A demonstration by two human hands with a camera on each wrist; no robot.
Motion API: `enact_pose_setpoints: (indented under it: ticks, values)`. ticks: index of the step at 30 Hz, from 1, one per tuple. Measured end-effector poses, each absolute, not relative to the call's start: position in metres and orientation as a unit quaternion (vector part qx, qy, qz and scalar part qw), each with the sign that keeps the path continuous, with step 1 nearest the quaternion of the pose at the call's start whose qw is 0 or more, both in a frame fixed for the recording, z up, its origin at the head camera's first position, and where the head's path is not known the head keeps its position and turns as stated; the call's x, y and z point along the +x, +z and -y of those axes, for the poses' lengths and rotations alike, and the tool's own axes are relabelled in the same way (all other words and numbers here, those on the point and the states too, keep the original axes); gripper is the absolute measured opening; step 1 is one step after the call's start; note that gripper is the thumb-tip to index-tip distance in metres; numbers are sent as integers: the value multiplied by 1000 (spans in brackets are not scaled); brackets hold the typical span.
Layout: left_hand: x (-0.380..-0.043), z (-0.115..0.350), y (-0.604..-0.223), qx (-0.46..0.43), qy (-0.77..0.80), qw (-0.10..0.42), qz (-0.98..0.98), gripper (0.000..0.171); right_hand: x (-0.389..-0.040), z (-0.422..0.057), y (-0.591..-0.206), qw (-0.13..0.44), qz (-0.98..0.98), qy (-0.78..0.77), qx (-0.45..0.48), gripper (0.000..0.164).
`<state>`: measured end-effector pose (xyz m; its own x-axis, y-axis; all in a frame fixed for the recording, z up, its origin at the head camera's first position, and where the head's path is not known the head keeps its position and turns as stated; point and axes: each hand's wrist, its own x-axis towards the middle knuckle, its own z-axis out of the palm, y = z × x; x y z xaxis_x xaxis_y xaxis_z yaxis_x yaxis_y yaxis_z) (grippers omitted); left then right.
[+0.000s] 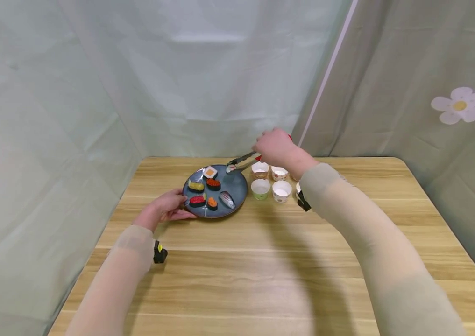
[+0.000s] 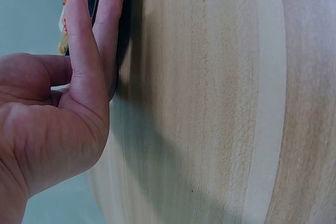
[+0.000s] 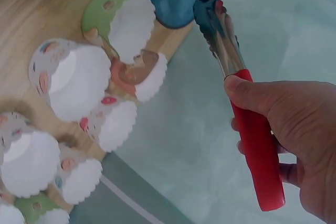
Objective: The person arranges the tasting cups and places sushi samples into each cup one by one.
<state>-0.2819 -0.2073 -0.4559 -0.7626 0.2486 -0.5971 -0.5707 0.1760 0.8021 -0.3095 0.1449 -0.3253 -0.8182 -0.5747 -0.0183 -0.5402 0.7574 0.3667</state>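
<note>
Currently, the left hand [image 1: 173, 205] is pinching the rim of a dark blue plate [image 1: 238, 186] at the plate's 8 o'clock, its digits lying on both faces of the edge. The plate is showing at about 11 o'clock from the middle of the wooden table [image 1: 229, 266].

Meanwhile, the right hand [image 1: 277, 145] is curling closely round the red handles of metal tongs [image 3: 258, 145], beyond the plate's 2 o'clock. The tongs are reaching in to the plate's 1 o'clock, where a white-and-red piece [image 1: 231, 168] is showing at their tips; how firmly they are gripping it, I cannot tell.

On the plate, a white piece with an orange square [image 1: 210, 172] is lying near 12 o'clock, a yellow-topped piece [image 1: 196, 186] at 9, a red-topped piece [image 1: 197, 201] at 8, an orange-topped piece [image 1: 212, 203] at 6 and a silvery piece [image 1: 227, 199] at 4. A roe-topped piece [image 1: 213, 184] is lying close to the centre.

Just beside the plate, at its 3 o'clock, a green cup [image 1: 261, 196] is standing, with a white cup [image 1: 281, 199] farther along that direction. At the plate's 2 o'clock, a brown cup [image 1: 260, 175] is standing behind the green one.
</note>
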Motion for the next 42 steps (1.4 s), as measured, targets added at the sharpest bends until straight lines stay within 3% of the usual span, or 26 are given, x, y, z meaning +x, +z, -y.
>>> enact_pose_setpoints:
  ticks: [15, 26, 42]
  values:
    - [-284, 209, -458, -110, 631, 328, -694, 57, -293, -203, -300, 76, 942, -164, 282, 22]
    - [-283, 210, -460, -115, 635, 326, -691, 56, -281, -253, -301, 65, 954, -158, 248, 30]
    - [-281, 212, -459, -100, 638, 329, -689, 56, -261, -316, -309, 39, 961, -175, 212, 25]
